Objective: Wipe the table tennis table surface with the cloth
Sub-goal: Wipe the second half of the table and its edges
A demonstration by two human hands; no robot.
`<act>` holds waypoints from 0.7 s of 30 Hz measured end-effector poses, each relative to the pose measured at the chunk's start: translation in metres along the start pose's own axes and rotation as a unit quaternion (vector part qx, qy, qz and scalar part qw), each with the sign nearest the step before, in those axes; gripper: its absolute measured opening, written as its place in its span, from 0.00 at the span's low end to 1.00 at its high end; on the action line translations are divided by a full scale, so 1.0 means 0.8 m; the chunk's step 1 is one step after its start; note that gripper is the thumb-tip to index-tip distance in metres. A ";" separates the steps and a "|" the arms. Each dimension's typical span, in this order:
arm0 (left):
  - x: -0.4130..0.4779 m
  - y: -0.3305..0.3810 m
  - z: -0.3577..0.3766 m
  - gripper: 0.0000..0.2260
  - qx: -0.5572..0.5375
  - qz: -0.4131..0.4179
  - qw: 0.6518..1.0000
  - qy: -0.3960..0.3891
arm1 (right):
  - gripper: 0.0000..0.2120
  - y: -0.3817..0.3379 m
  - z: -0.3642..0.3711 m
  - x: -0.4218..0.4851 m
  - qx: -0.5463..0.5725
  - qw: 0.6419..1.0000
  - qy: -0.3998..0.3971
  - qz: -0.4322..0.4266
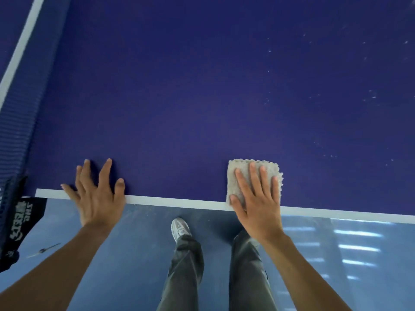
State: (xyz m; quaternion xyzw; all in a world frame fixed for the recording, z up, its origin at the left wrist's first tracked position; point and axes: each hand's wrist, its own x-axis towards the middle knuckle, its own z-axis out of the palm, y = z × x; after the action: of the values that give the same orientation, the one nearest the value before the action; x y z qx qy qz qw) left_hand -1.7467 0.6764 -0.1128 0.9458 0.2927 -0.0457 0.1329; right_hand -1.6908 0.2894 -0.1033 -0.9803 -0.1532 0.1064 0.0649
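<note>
Net [18,122] stands at 9 o'clock; pale specks [372,97] dot the table [202,97] at 2. Left hand [96,198] lies flat, fingers spread, at 8. Right hand [258,205], fingers straight, presses the folded, nubby beige cloth [253,171] at 4, at the near edge.

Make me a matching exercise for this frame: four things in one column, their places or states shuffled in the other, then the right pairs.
Things
1. cloth
2. left hand
3. net
4. shoe

Places or states
a. on the floor, below the table edge
b. fingers spread, holding nothing
c. under the right hand, at the white edge line
d. at the left of the view

Pairs: 1-c, 2-b, 3-d, 4-a
</note>
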 end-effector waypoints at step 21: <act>-0.030 0.355 0.092 0.24 0.005 0.109 0.994 0.026 | 0.32 0.232 -0.055 0.061 -0.015 0.999 -0.013 0.039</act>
State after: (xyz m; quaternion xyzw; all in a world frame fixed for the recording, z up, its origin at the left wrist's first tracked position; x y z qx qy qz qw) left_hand -1.6059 0.4175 -0.1160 0.9737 0.1909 -0.0077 0.1242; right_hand -1.5825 0.1254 -0.0992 -0.9850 -0.1168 0.1193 0.0444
